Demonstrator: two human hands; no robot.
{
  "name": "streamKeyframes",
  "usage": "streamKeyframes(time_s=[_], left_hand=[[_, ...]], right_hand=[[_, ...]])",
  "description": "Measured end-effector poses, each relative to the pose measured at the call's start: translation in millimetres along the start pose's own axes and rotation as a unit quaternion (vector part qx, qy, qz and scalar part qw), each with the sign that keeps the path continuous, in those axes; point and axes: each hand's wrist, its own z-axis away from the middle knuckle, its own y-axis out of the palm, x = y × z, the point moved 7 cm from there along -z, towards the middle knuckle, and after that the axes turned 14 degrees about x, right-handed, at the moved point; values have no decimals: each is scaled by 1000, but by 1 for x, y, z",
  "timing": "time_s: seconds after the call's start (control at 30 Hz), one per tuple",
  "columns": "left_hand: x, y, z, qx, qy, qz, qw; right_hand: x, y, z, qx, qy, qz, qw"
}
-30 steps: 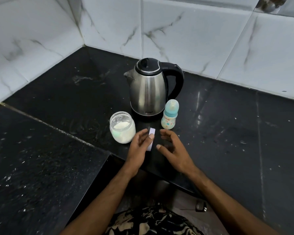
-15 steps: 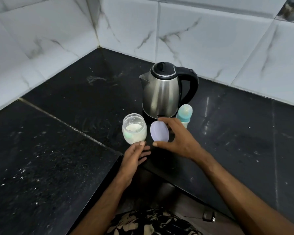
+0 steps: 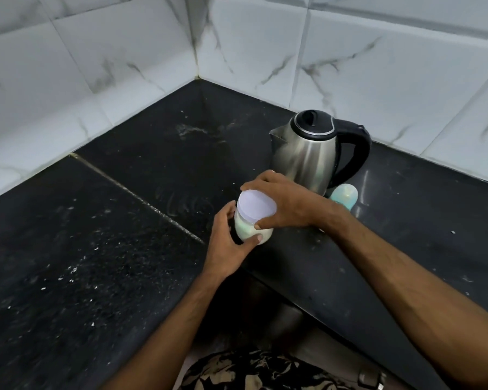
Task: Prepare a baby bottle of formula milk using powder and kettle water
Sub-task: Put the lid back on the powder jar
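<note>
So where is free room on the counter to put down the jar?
Free: the counter between the corner walls and the kettle, and right of the bottle. Crowded: jar, both hands, kettle and bottle sit close together.

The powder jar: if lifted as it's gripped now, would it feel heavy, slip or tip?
Probably light: the jar looks under half full of powder. Its smooth rounded wall may be a little slippery. Tipping seems unlikely, with the left hand round its body and the right hand gripping the lid.

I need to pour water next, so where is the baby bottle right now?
In the head view the baby bottle stands on the black counter right of centre, just in front of the kettle, partly hidden behind the right hand.
</note>
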Motion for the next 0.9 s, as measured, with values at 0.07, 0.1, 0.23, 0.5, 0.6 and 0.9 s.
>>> streamKeyframes(time_s=[0.07, 0.1, 0.23, 0.5, 0.6, 0.9], left_hand=[[-5, 1, -6, 10, 4, -2, 1000], [-7, 2, -8, 12, 0, -1, 1000], [-11, 5, -14, 19, -21, 2, 1000], [-8, 5, -18, 38, -20, -9, 999], [-7, 4, -19, 38, -17, -8, 999], [0, 5, -21, 44, -16, -6, 999]], right_hand=[[1, 2, -6, 9, 4, 12, 1000], [1, 3, -7, 14, 9, 15, 1000], [-1, 7, -6, 13, 19, 8, 1000], [-6, 7, 3, -42, 93, 43, 994], [-11, 5, 11, -68, 129, 70, 987], [-2, 11, 6, -33, 37, -23, 999]])
